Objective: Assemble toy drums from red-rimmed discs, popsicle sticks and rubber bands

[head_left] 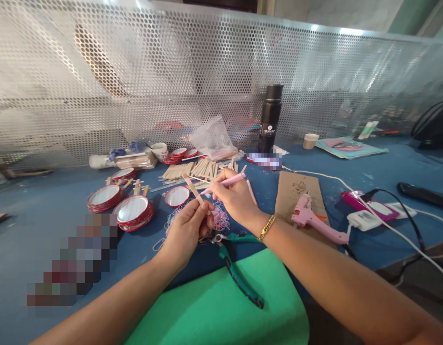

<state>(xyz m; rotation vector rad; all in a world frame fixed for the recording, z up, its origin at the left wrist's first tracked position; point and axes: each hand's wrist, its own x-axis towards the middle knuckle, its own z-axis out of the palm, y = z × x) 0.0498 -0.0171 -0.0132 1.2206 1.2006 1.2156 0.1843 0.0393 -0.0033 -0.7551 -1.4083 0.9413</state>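
Note:
My left hand [187,225] pinches the lower end of a wooden craft stick [193,188], which slants upward with a pinkish tint on its upper part. A pink marker [232,180] is gripped in my right hand [235,196], its tip pointing left near the stick. I cannot tell whether the tip touches the wood. Beneath both hands lies a tangle of pastel bands [220,218]. Green-handled pliers [239,278] rest below my right wrist, over a green sheet [214,306]. Loose craft sticks [203,167] are heaped just beyond my hands.
Round red-rimmed mirrors [133,211] stand at left, some topped with sticks. On cardboard [284,191] at right lies a pink glue gun [311,218]. Cables [350,187] and a power strip [365,219] are farther right. A black bottle [270,120] stands before the perforated metal screen [214,72].

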